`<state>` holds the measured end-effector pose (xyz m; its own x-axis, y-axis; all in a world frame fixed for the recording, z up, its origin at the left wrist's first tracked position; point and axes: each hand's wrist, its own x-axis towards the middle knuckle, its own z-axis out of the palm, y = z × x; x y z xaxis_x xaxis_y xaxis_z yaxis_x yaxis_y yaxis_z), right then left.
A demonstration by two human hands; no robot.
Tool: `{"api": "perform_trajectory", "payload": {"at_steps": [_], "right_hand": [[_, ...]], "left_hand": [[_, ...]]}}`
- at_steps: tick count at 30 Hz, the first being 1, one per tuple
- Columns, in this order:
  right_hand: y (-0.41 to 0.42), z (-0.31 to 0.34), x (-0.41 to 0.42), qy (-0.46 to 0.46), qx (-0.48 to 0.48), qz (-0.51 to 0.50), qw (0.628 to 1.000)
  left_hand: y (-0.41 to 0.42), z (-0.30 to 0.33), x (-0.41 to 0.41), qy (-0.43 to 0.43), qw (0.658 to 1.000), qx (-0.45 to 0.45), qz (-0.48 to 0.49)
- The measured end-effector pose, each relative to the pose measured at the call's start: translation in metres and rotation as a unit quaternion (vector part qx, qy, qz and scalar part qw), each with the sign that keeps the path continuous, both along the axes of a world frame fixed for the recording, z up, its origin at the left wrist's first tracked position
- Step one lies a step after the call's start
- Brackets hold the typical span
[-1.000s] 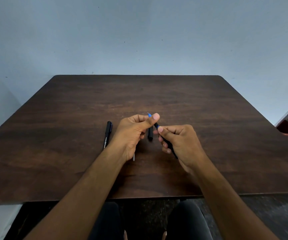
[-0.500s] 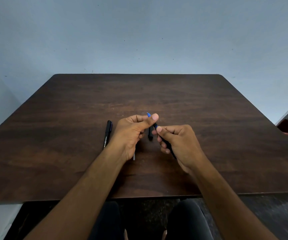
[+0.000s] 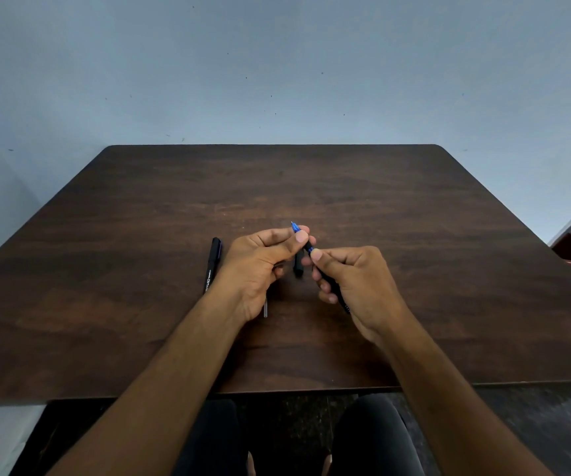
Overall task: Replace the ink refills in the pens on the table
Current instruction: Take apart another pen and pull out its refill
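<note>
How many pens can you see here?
2. One capped pen lies on the table, left of the hands; another pen is held in both. More may be hidden.

Your left hand [image 3: 260,266] pinches the blue tip [image 3: 295,227] while your right hand [image 3: 356,283] grips the black barrel [image 3: 340,297]; a capped pen [image 3: 213,264] lies on the surface [image 3: 449,269].

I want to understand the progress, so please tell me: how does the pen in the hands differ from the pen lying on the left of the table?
The held pen is lifted and slanted, gripped by the left hand and right hand; the lying pen rests flat on the table, untouched. The held pen shows a blue tip; the lying pen shows none and seems capped. Both have black bodies.
</note>
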<state>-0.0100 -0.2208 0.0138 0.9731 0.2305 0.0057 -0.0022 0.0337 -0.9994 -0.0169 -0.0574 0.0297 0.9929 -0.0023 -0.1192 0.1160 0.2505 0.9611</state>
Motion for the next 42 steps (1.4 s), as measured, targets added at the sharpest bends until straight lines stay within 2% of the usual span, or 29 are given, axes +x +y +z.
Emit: {"api": "perform_trajectory", "payload": {"at_steps": [7,16,23,27,32,42], "right_hand": [[-0.002,0.000,-0.001,-0.008,-0.003,0.007,1.000],[-0.005,0.003,0.001,-0.015,-0.004,-0.004,1.000],[-0.003,0.000,0.002,-0.008,0.007,0.001,1.000],[-0.004,0.000,0.000,-0.006,0.015,-0.002,1.000],[-0.006,0.002,-0.002,0.003,0.026,-0.016,1.000],[-0.017,0.009,-0.004,0.018,-0.030,-0.044,0.998]], "left_hand": [[-0.006,0.001,0.005,0.023,0.998,-0.003,0.057],[-0.003,0.005,0.000,0.009,0.999,0.000,-0.044],[-0.006,0.004,0.001,-0.001,0.999,0.026,0.019],[-0.004,0.002,0.007,0.012,0.997,-0.010,0.080],[-0.004,0.001,0.009,0.013,0.996,0.003,0.084],[-0.007,0.015,0.008,0.012,0.995,0.045,0.094]]}}
